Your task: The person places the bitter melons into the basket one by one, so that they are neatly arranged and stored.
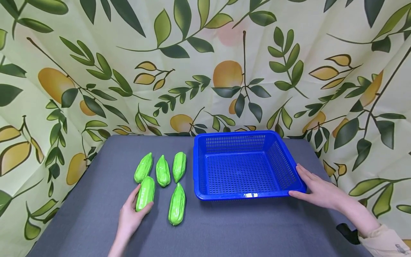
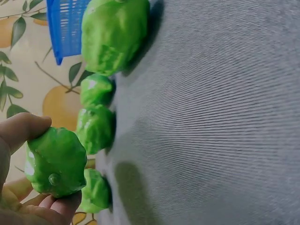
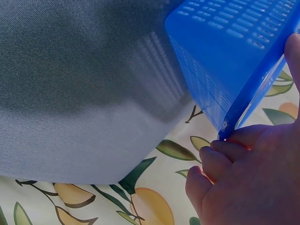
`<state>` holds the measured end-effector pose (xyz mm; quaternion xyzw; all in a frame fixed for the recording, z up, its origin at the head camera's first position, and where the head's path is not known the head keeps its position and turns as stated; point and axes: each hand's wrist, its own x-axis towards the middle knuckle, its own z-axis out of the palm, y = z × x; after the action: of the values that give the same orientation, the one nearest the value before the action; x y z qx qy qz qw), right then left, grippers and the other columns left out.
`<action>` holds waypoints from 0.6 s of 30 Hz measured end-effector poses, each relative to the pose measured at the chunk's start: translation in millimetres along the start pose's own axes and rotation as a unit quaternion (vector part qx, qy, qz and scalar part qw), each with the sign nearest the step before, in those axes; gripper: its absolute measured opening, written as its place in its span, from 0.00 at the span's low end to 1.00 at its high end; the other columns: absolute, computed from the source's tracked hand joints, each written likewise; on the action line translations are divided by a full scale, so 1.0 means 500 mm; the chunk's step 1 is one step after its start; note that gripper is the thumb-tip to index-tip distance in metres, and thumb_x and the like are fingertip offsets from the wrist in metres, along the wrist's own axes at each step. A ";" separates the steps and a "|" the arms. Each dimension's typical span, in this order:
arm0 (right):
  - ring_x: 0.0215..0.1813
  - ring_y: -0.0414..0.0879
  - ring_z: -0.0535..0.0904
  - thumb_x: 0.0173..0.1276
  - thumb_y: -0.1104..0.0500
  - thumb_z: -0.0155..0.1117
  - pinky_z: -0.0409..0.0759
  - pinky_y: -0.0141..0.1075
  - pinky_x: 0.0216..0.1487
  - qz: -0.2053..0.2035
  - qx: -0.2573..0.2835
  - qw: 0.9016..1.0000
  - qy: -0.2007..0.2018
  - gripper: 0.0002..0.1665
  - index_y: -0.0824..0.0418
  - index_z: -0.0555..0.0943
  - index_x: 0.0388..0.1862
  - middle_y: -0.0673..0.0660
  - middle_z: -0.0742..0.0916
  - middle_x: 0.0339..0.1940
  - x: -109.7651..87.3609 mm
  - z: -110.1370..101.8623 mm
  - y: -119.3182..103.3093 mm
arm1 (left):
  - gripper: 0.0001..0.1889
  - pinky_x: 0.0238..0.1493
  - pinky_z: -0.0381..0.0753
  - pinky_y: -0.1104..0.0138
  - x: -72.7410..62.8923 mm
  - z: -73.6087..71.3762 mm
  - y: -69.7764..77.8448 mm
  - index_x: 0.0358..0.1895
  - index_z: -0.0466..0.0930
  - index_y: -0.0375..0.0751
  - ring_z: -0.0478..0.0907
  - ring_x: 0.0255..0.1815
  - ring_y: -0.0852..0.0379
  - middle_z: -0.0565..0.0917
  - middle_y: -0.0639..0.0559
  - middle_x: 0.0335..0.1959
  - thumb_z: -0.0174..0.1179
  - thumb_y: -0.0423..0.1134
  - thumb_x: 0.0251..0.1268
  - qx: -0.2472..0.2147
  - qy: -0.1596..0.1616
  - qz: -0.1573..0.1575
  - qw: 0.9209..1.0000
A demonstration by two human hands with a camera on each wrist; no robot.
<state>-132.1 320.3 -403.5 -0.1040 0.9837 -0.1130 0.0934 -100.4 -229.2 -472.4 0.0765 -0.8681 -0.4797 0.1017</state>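
My left hand (image 1: pixel 130 216) grips a green bitter melon (image 1: pixel 146 194), thumb on one side and fingers on the other. In the left wrist view this melon (image 2: pixel 56 161) is raised off the cloth, its stubby end toward the camera. Several more ridged green bitter melons lie close by, one of them (image 1: pixel 177 204) just to the right and another (image 1: pixel 143 167) behind. My right hand (image 1: pixel 324 191) holds the blue plastic basket (image 1: pixel 248 196) at its front right corner, thumb and fingertips on the rim. From the right wrist, the fingers (image 3: pixel 218 161) look bent against the rim's edge.
The basket stands right of the melons, with a slotted floor and walls; its inside shows bare. Grey cloth (image 1: pixel 224 228) covers the table. A leaf-and-fruit patterned curtain (image 1: pixel 199 71) hangs behind and at both sides. A dark object (image 1: pixel 348 232) lies by the right sleeve.
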 end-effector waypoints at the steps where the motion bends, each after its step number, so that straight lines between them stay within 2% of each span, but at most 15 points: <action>1: 0.67 0.76 0.59 0.60 0.30 0.57 0.68 0.68 0.54 0.000 0.001 1.000 0.000 0.60 0.71 0.50 0.74 0.75 0.60 0.72 0.000 0.000 0.000 | 0.40 0.49 0.57 0.95 0.001 -0.002 0.002 0.69 0.62 0.34 0.65 0.65 0.41 0.66 0.29 0.67 0.69 0.32 0.51 -0.003 -0.001 -0.003 1.000; 9: 0.67 0.76 0.60 0.60 0.31 0.58 0.67 0.68 0.55 -0.007 0.008 1.000 0.002 0.60 0.72 0.51 0.74 0.76 0.60 0.72 0.000 0.000 0.001 | 0.41 0.45 0.59 0.95 0.012 -0.018 0.026 0.71 0.59 0.38 0.66 0.66 0.44 0.65 0.30 0.68 0.69 0.35 0.53 -0.019 -0.008 -0.026 0.999; 10: 0.67 0.76 0.60 0.60 0.31 0.58 0.68 0.68 0.55 -0.007 0.007 1.000 0.003 0.60 0.72 0.51 0.73 0.76 0.60 0.71 0.000 0.000 0.001 | 0.41 0.44 0.59 0.95 0.014 -0.020 0.030 0.71 0.59 0.39 0.67 0.66 0.52 0.65 0.31 0.68 0.69 0.36 0.53 -0.019 -0.006 -0.029 0.999; 15: 0.67 0.76 0.60 0.60 0.31 0.58 0.67 0.68 0.55 -0.008 0.010 1.000 0.003 0.60 0.72 0.50 0.74 0.76 0.60 0.71 -0.001 0.001 0.001 | 0.42 0.44 0.61 0.95 0.025 -0.031 0.045 0.72 0.58 0.41 0.65 0.67 0.55 0.65 0.32 0.69 0.69 0.35 0.54 -0.032 -0.007 -0.035 0.999; 16: 0.67 0.76 0.60 0.60 0.31 0.58 0.67 0.68 0.55 -0.008 0.011 1.000 0.003 0.60 0.72 0.50 0.74 0.76 0.60 0.71 -0.002 0.001 0.001 | 0.42 0.43 0.61 0.95 0.026 -0.032 0.048 0.72 0.58 0.41 0.65 0.67 0.54 0.64 0.33 0.69 0.69 0.35 0.54 -0.034 -0.006 -0.037 0.999; 17: 0.67 0.76 0.60 0.60 0.31 0.58 0.68 0.68 0.55 -0.008 0.011 1.000 0.004 0.60 0.72 0.50 0.74 0.76 0.60 0.72 -0.002 0.001 0.001 | 0.42 0.43 0.61 0.95 0.027 -0.032 0.052 0.72 0.57 0.41 0.63 0.68 0.47 0.63 0.33 0.70 0.69 0.35 0.54 -0.041 -0.008 -0.036 0.998; 18: 0.67 0.76 0.60 0.60 0.31 0.58 0.68 0.68 0.55 -0.007 0.010 1.000 0.003 0.60 0.72 0.50 0.74 0.75 0.60 0.72 -0.002 0.000 0.001 | 0.42 0.43 0.62 0.95 0.029 -0.031 0.056 0.72 0.57 0.41 0.63 0.68 0.46 0.63 0.33 0.70 0.68 0.35 0.54 -0.045 -0.009 -0.038 0.998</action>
<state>-131.1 321.0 -403.6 -0.1091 0.9821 -0.1243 0.0903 -111.5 -230.6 -439.1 0.1001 -0.8430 -0.5226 0.0794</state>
